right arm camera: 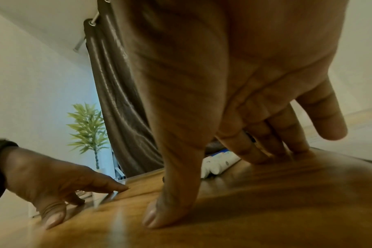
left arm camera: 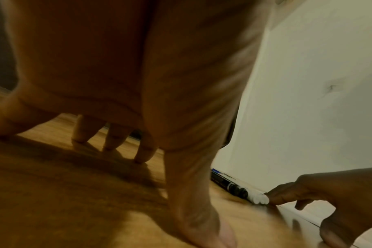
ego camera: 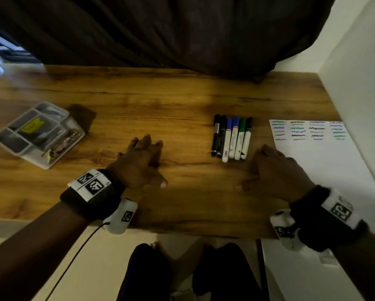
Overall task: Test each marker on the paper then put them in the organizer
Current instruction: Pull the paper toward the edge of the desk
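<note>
Several capped markers lie side by side in a row on the wooden table, black, blue and green caps pointing away from me; their near ends show in the left wrist view and the right wrist view. A white paper with rows of coloured squiggles lies to their right. The clear organizer with several compartments stands at the far left. My left hand rests flat on the table, left of the markers, holding nothing. My right hand rests with fingers spread just right of the markers, at the paper's edge, empty.
A dark curtain hangs behind the table. A white wall borders the table on the right. A potted plant stands beyond the table's far left. Bare wood lies between the organizer and the markers.
</note>
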The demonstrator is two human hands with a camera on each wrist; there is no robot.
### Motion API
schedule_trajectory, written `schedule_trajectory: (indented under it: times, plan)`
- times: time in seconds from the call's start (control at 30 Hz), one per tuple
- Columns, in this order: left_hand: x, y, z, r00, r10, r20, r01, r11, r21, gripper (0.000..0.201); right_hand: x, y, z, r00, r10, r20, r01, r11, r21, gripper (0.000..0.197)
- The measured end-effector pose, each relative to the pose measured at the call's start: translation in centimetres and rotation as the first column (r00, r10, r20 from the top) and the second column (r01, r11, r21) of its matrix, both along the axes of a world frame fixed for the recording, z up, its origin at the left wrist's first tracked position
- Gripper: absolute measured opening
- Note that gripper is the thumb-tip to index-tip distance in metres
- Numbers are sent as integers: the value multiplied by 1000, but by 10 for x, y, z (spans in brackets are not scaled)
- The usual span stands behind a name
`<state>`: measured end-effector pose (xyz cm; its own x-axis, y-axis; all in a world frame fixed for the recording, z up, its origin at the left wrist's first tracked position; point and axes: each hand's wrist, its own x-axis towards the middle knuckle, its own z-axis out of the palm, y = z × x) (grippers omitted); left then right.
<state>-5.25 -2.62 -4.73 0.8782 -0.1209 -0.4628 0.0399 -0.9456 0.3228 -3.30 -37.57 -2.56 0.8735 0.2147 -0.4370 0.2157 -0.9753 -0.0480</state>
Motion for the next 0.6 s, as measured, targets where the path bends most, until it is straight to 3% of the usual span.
schedule_trajectory:
  times: [0.07,0.27,0.4,0.5,0.6]
  plan:
    - [-1,1,0,999,-17,30,16,999,29,130,3,-1,1,1000,13,-18,-13,1000,-22,92]
    - [-24,-11,12,979,-158,128,142,981,131,82,-2,6,1,996,75,-40,-79,990,-113,85]
    - [-65,-30,24,975,-175,137,141,963,228,84,-17,4,8,1000,-16,-12,14,995,-97,98]
    - [-101,-45,23,967,-189,171,139,954,267,73,-49,-12,21,998,-59,8,59,998,7,106]
    - [-127,-50,9,961,-189,204,142,964,224,72,-87,-36,25,989,-86,122,76,994,81,91]
